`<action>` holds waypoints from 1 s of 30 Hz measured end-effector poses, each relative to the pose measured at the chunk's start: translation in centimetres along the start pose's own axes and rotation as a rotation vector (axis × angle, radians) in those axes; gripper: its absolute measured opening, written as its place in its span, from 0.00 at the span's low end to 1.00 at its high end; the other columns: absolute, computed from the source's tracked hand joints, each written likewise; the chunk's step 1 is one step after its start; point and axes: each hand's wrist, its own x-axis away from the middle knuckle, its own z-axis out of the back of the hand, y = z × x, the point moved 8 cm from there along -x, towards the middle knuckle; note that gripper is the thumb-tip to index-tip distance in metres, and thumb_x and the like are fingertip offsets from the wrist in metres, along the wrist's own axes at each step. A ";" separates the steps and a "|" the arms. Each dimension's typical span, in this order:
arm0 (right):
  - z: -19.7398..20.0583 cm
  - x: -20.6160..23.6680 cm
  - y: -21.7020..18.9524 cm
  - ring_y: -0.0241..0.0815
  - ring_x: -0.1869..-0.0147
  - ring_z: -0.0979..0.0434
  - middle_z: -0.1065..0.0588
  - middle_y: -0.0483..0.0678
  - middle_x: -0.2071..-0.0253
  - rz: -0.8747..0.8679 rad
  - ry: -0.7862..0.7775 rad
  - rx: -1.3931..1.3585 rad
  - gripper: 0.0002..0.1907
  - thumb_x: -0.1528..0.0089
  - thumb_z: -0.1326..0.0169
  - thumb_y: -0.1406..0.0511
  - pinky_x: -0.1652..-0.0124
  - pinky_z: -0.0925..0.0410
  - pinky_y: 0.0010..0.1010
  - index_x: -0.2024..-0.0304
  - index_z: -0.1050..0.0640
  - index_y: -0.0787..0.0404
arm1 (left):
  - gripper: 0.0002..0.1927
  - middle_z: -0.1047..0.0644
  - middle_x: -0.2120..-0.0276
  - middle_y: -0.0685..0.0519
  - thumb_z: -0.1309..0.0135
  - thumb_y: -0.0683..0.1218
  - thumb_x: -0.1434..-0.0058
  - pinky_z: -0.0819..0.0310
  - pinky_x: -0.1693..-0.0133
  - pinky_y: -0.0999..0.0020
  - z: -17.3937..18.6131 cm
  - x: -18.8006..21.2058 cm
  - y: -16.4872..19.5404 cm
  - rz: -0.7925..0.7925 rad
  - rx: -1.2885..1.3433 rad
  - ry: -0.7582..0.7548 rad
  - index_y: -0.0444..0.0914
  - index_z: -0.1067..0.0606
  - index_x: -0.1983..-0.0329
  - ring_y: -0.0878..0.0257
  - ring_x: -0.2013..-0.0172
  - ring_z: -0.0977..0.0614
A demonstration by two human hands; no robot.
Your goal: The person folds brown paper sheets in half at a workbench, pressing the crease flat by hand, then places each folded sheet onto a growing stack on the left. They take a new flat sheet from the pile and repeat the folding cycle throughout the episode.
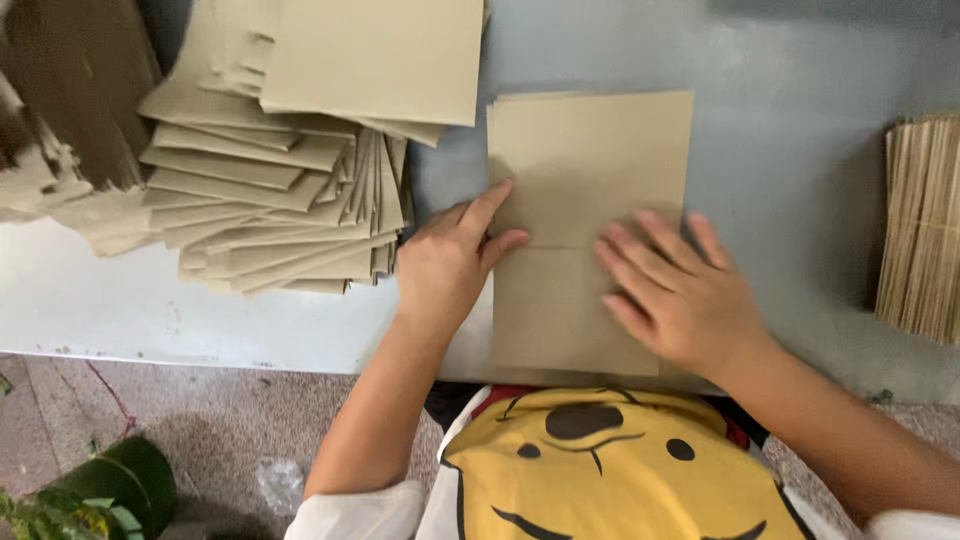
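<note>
Yellow shirt [610, 470] with a cartoon bear face fills the bottom edge, closest to the lens, white sleeves either side.

Card [585, 230]: flat tan sheet on the grey table [780, 150], lying lengthwise away from the body, a crease line across its middle. More sheets seem to sit beneath it; thin edges show along its left side.

Right hand [680, 295]: palm down on the card's near-right part, fingers spread slightly apart, fingertips lying on or just past the crease. Pressing flat, gripping nothing.

Left hand [450, 260]: at the card's left edge. Index finger stretched out onto the card just above the crease, next finger bent with its tip on the crease line, the other fingers curled under. Thumb hidden; cannot tell whether it is tucked beneath the edge. No clear clamp visible.

Left of the left fingers, just beside the knuckles: stack [280, 200] of the same tan sheets, fanned and uneven, many layers. One large sheet on top of it overhangs, its corner near the card's far-left corner.

Farther left of that: brown scraps [60, 110], torn and ragged, heaped at the table edge.

Right of the right fingers, well apart: bundle [925, 225] of tan sheets seen edge-on, at the frame's edge.

Below the table, left of the left forearm: speckled floor [200, 420], a green pot [120, 485] with leaves in the corner, a clear crumpled bit of plastic beside it.
</note>
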 end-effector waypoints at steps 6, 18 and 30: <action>1.9 4.4 3.1 0.46 0.24 0.36 0.27 0.46 0.34 -0.225 -0.018 0.073 0.24 0.34 0.44 0.55 0.27 0.51 0.50 0.38 0.24 0.57 | 0.29 0.23 0.51 0.47 0.37 0.55 0.39 0.22 0.59 0.52 0.5 0.3 3.2 -0.020 -0.341 -0.063 0.43 0.27 0.37 0.49 0.54 0.21; 1.7 2.5 -2.9 0.47 0.41 0.29 0.26 0.41 0.44 0.039 -0.150 -0.279 0.28 0.50 0.36 0.51 0.46 0.35 0.43 0.50 0.21 0.55 | 0.23 0.20 0.47 0.42 0.48 0.45 0.39 0.21 0.56 0.60 -0.1 -2.3 8.2 -0.591 -0.324 -0.207 0.35 0.26 0.39 0.52 0.54 0.16; 1.7 1.3 -2.1 0.52 0.38 0.32 0.27 0.45 0.44 0.030 -0.348 -0.459 0.28 0.49 0.36 0.54 0.42 0.39 0.46 0.48 0.21 0.55 | 0.16 0.18 0.47 0.51 0.44 0.42 0.41 0.31 0.39 0.45 8.3 -5.2 -2.8 -0.184 -0.656 0.129 0.44 0.18 0.50 0.53 0.44 0.18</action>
